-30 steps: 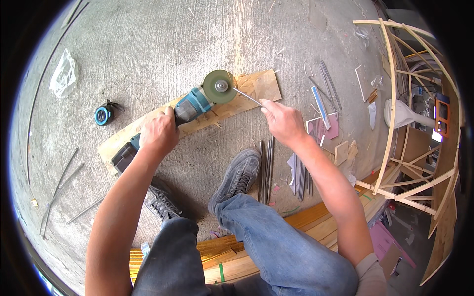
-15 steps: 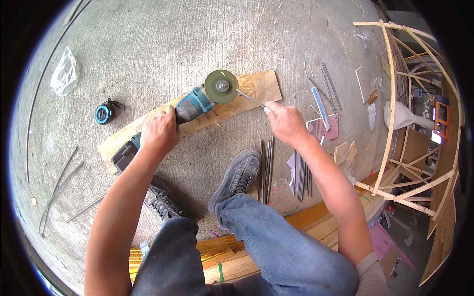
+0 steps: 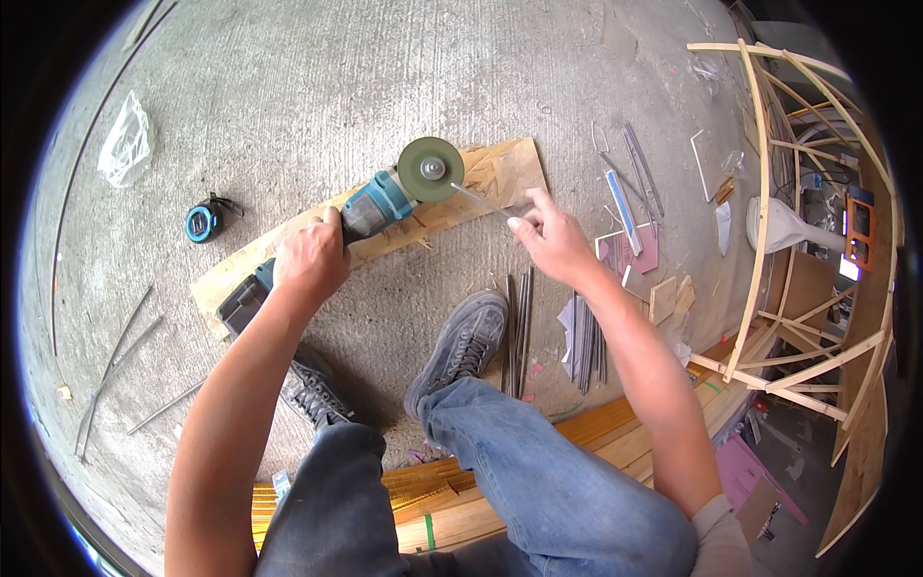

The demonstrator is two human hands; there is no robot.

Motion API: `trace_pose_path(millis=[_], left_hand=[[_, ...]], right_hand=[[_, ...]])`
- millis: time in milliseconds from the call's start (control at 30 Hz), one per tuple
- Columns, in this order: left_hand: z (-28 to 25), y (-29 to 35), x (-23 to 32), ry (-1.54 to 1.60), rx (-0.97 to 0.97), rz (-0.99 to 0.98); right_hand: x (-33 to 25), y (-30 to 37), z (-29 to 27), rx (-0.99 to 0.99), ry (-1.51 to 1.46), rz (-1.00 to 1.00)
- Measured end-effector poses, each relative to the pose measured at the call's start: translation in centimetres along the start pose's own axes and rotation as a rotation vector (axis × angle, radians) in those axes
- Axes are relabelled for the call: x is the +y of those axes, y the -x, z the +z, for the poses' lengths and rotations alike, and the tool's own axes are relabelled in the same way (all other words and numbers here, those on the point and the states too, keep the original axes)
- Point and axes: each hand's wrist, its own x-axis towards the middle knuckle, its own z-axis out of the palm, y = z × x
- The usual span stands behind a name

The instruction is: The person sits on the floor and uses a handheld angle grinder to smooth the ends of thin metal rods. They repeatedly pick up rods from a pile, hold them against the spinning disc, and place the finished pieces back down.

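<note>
At nine o'clock the left hand [image 3: 310, 258], knuckles up, has its fingers clamped round a teal grinder [image 3: 379, 204], any markings unreadable from here; at two, the right hand [image 3: 553, 242], forefinger lifted, pinches a thin rod [image 3: 484, 202] pointing to ten.

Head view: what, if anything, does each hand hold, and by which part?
The left hand holds the angle grinder by its middle; the right hand, a thin rod by its near end.

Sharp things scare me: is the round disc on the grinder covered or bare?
Bare on top: the green disc's whole round face shows around its metal nut. Its underside is hidden.
</note>
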Motion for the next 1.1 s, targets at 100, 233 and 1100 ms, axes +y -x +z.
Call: trace_pose_path(millis=[100,233,1100], left_hand=[[-0.2,0.0,0.2,0.002,-0.002,0.002],[0.0,0.0,0.1,0.002,-0.003,0.009],[0.2,0.2,-0.1,-0.02,0.078,0.062]], right_hand=[[1.1,0.1,0.7,0.132,0.001,-0.079],[1.0,0.0,0.9,0.247,0.044,-0.096],[0.2,-0.2,0.6,0.24,0.348,-0.373]])
